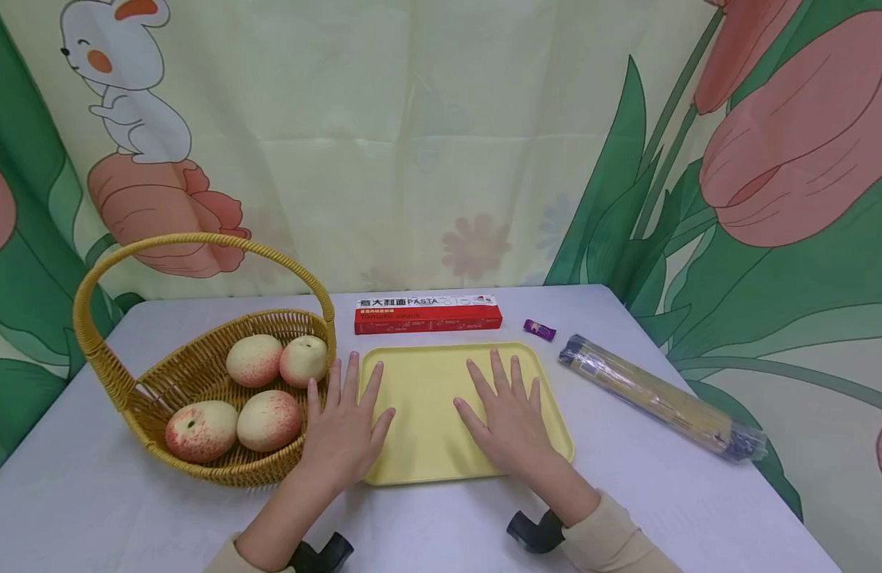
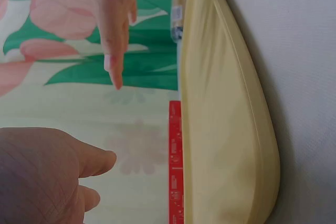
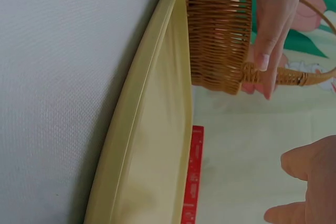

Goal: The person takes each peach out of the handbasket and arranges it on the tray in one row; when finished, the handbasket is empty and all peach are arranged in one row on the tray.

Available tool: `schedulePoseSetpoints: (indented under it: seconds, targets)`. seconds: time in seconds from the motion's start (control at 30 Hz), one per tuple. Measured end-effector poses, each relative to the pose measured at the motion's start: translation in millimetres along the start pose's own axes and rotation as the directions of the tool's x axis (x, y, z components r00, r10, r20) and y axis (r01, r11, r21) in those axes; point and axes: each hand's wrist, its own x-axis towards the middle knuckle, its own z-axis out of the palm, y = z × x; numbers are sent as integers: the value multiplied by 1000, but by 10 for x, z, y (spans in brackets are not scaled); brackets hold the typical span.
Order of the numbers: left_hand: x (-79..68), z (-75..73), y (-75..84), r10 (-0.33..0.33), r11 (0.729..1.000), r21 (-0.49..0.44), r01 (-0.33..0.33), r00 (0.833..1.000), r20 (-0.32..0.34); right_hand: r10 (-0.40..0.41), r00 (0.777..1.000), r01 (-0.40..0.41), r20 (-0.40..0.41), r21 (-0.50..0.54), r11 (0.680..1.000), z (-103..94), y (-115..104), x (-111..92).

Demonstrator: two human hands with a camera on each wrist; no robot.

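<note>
Both hands are held palm down with fingers spread, above the yellow tray (image 1: 427, 414). My left hand (image 1: 344, 434) overlaps the tray's left edge and the basket's right rim in the head view. Over the tray's right half is my right hand (image 1: 511, 422). Neither holds anything, and the wrist views show a gap between the hands and the tray (image 2: 226, 119). To the left stands a wicker basket (image 1: 176, 354) with an arched handle, holding several peaches (image 1: 200, 430) with red-speckled skin.
Behind the tray lies a red and white pasta box (image 1: 427, 316). A small purple packet (image 1: 539, 329) lies to its right. At the right, a clear-wrapped bundle of spaghetti (image 1: 659, 398) lies slantwise. A printed curtain (image 1: 384, 159) hangs behind the white-covered table (image 1: 441, 533).
</note>
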Motion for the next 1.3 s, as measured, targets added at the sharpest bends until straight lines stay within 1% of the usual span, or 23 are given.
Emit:
schedulePoseSetpoints:
  seconds: [0.13, 0.27, 0.4, 0.5, 0.6, 0.73, 0.83, 0.9, 1.0, 1.13, 1.23, 1.3]
  targets:
    - [0, 12, -8, 0, 1000, -2, 0, 1000, -1, 2, 1000, -2, 5, 11, 1000, 11, 4, -2]
    - [-2, 27, -24, 1, 1000, -5, -1, 1000, -19, 16, 1000, -16, 11, 40, 999, 16, 24, 0]
    - [-24, 5, -63, 12, 1000, -24, -13, 1000, -26, 23, 1000, -23, -5, 101, 995, -3, 65, 1]
    - [-65, -45, -134, 34, 998, -46, -35, 999, -24, 36, 999, -32, -20, 155, 987, -16, 123, -6]
    - [-116, -114, -241, 64, 995, -70, -65, 998, -9, 59, 997, -51, -40, 182, 982, -26, 200, -19]
    - [-178, -228, -421, 113, 983, -147, -111, 994, 6, 84, 994, -71, -62, 196, 978, -47, 303, -45]
    - [-215, -335, -585, 144, 970, -199, -139, 990, 8, 108, 992, -91, -71, 209, 974, -73, 379, -72]
    - [-229, -403, -704, 159, 963, -222, -151, 987, 19, 128, 989, -108, -78, 217, 970, -92, 433, -90]
    - [-231, -489, -875, 186, 952, -252, -176, 982, 16, 149, 985, -123, -92, 238, 963, -119, 519, -120]
    - [-236, -572, -1048, 194, 941, -285, -181, 981, 18, 153, 982, -116, -114, 281, 953, -148, 643, -167]
    - [-242, -617, -1134, 180, 939, -303, -160, 983, 37, 164, 979, -119, -123, 310, 943, -171, 739, -206]
    - [-235, -633, -1173, 181, 938, -308, -158, 982, 45, 184, 976, -139, -115, 320, 937, -188, 797, -228]
